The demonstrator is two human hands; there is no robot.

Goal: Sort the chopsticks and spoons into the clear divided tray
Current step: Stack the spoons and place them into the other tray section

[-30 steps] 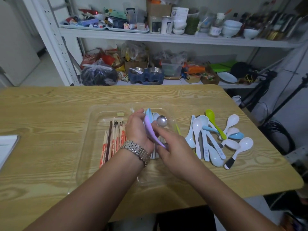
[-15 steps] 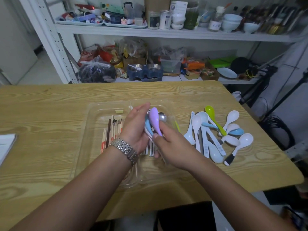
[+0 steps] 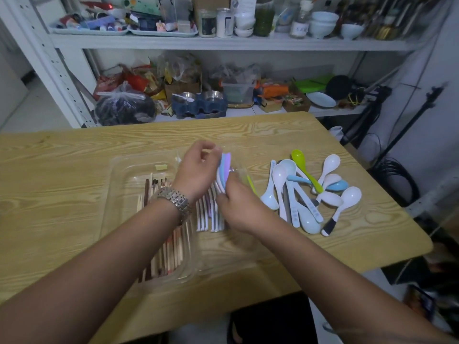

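Note:
A clear divided tray [image 3: 119, 194] lies on the wooden table [image 3: 62, 170]. Its left compartment holds several chopsticks [image 3: 171, 252]. White spoon handles [image 3: 203, 217] lie in its right compartment. Above that compartment stands a nested stack of purple, blue and white spoons [image 3: 224, 167]. My left hand [image 3: 196, 170], with a metal watch on its wrist, curls against the bowls of the stack. My right hand [image 3: 241, 207] pinches the stack's handles from below. A heap of loose spoons [image 3: 293, 194], white, pale blue and one green [image 3: 299, 157], lies to the right of the tray.
White shelves [image 3: 223, 43] packed with jars, bowls and bags stand behind the table. Dark tripod legs [image 3: 407, 122] and coiled cable are off the table's right edge. A black seat [image 3: 270, 319] sits below the front edge.
The purple spoon has been nested onto the stack. Both hands have shifted a little toward the far end of the right compartment, and the left fingers have curled in.

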